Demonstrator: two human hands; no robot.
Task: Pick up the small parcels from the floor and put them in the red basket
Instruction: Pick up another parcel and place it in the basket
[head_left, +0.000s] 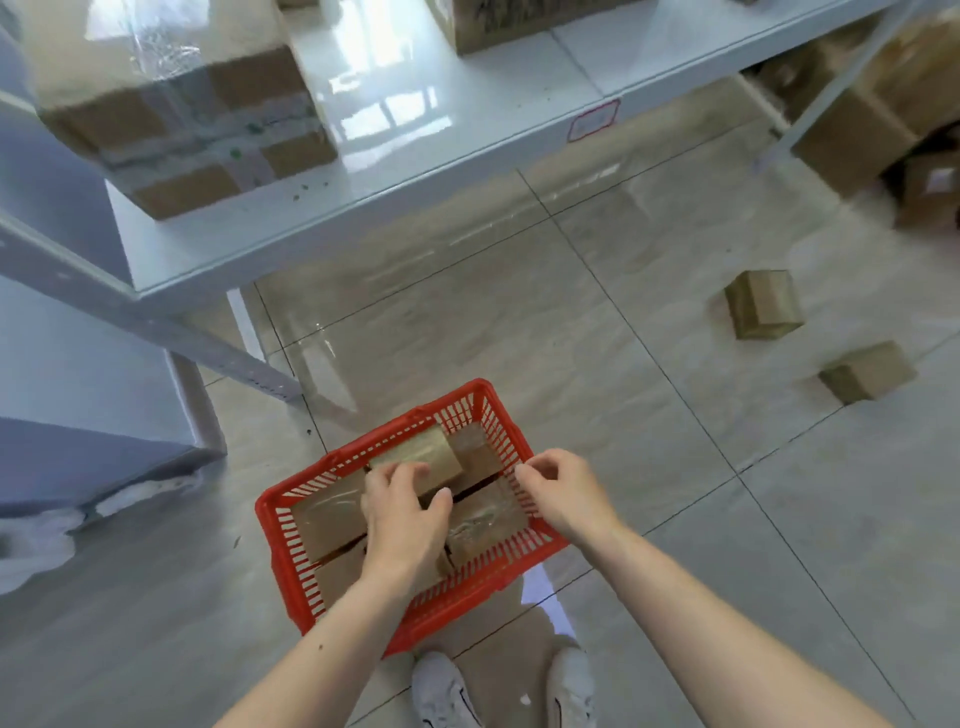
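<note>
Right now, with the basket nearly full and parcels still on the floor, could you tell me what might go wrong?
1. The parcel under the left hand sits tilted on top of the others in the red basket; it may slide or stick up above the rim.
2. Two small parcels still lie on the floor to the right, and space looks tight for both.
3. The right hand is at the basket's edge; pulling could tip it.

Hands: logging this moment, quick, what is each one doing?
Left hand: closed on a small parcel, inside the red basket.
Right hand: fingers curled at the basket's right rim; whether it grips the rim cannot be told.
</note>
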